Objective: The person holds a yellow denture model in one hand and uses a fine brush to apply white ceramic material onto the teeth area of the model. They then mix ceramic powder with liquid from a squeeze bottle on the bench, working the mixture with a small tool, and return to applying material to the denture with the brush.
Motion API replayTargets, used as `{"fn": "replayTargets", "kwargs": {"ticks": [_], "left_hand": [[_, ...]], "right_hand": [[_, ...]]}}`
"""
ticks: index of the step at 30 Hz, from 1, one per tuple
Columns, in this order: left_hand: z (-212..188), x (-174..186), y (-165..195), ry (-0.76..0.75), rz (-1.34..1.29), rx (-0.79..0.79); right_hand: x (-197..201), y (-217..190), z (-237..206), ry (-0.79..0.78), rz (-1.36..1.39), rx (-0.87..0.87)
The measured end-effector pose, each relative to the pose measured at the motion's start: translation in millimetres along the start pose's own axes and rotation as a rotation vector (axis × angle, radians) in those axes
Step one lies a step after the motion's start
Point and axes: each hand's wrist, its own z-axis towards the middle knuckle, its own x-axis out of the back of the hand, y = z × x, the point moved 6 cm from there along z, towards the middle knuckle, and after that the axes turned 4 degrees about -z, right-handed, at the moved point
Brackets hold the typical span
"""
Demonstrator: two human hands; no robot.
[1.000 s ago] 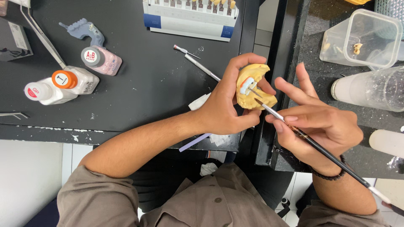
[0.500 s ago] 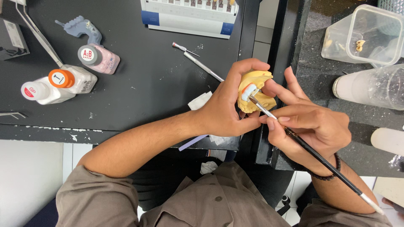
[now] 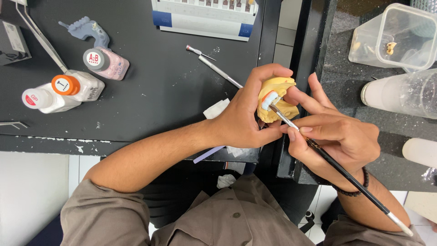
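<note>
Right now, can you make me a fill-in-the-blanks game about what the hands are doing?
1. The left hand grips a dental model coloured ____.
2. The right hand holds a thin ____ with a black handle, its tip on the model's white tooth.
3. The little bottle on the dark table between the pink and red-capped ones has a cap coloured ____.

Missing words: yellow; brush; orange

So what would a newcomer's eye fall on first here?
The yellow dental model at centre right, gripped by the left hand while the right hand touches a thin black brush to its white tooth. Then the small capped bottles on the dark table, upper left.
</note>
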Motion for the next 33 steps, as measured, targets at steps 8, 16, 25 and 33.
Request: {"fn": "replayTargets", "kwargs": {"ticks": [8, 16, 25, 33], "left_hand": [[-0.6, -0.5, -1.3, -0.018, -0.019, 0.003], [-0.8, -0.2, -0.2, -0.007, -0.002, -0.012], [-2.6, -0.1, -1.0, -0.005, 0.007, -0.002], [-2.1, -0.8, -1.6, -0.02, -0.014, 0.012]], "right_hand": [[-0.8, 0.8, -2.1, 0.009, 0.008, 0.01], [-1.6, -0.4, -1.6, -0.006, -0.018, 0.004], [-2.4, -2.0, -2.0, -0.011, -0.027, 0.003], [-2.0, -0.8, -2.5, 0.004, -0.025, 0.022]]}}
